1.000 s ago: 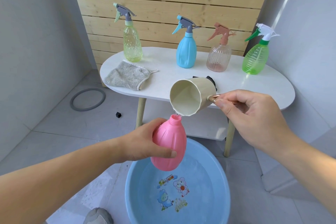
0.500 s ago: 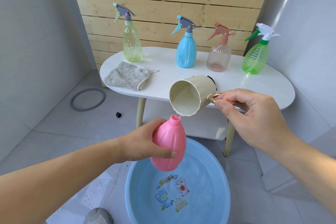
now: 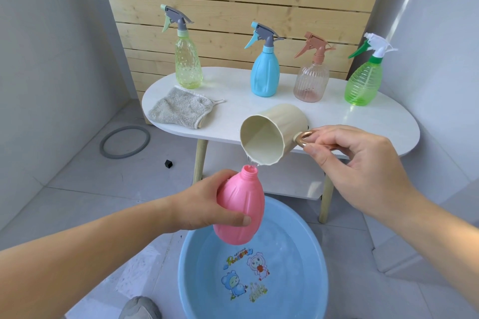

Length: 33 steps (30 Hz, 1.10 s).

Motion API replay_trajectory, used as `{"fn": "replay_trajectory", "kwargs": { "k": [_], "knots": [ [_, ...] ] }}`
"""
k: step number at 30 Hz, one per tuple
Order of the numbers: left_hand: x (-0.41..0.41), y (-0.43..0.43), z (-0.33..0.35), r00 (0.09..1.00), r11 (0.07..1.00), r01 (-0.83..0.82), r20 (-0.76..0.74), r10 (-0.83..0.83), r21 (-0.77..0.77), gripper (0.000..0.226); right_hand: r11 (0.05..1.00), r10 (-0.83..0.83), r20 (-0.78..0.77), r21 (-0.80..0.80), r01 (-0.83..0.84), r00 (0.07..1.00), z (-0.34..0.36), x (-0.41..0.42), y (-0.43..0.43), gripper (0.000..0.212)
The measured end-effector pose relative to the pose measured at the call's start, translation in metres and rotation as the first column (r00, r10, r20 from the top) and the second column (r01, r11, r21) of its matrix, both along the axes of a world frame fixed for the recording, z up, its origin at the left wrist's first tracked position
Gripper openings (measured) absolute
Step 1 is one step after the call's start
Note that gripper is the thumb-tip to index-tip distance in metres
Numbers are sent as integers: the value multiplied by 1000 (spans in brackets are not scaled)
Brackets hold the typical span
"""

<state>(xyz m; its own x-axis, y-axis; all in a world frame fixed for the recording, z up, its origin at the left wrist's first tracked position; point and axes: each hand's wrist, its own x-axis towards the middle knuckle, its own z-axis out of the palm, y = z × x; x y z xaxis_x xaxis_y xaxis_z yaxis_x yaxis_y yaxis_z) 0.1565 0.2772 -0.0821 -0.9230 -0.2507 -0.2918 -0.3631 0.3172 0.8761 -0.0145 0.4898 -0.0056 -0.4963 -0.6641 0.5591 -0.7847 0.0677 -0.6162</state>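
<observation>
My left hand [image 3: 204, 204] grips a pink bottle [image 3: 242, 207] with no cap, held upright over a blue basin [image 3: 189, 267] of water. My right hand [image 3: 357, 163] pinches the copper handle of a cream cup [image 3: 274, 132]. The cup is tipped on its side, its rim just above the bottle's open neck. A thin stream of water runs from the cup's lip into the neck.
A white oval table [image 3: 375, 122] holds a yellow-green spray bottle [image 3: 188, 65], a blue one [image 3: 265, 75], a clear pink one [image 3: 311, 80], a green one [image 3: 363, 83] and a grey cloth [image 3: 178, 111]. A grey ring [image 3: 125, 141] and a small black cube [image 3: 168, 163] lie on the tiled floor.
The cup has tipped slightly further over the bottle's neck. The bottle and my left hand have stayed in place.
</observation>
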Motion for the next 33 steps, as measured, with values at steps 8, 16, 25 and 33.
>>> {"fn": "replay_trajectory", "kwargs": {
  "k": [8,16,25,33],
  "knots": [
    [0,-2,-3,1000,1000,9,5,-9,-10,80,1000,3,-43,-9,-4,999,-2,-2,0,4],
    [0,-2,-4,1000,1000,8,3,-8,-8,81,1000,5,-96,-16,-6,995,-3,-2,-1,13],
    [0,-2,-4,1000,1000,8,12,-8,-13,85,999,17,-148,-33,-22,989,-4,-3,-1,13],
    [0,-2,-3,1000,1000,5,15,-5,-15,81,998,36,-175,-38,-43,984,-5,-4,-2,11]
  ]
}}
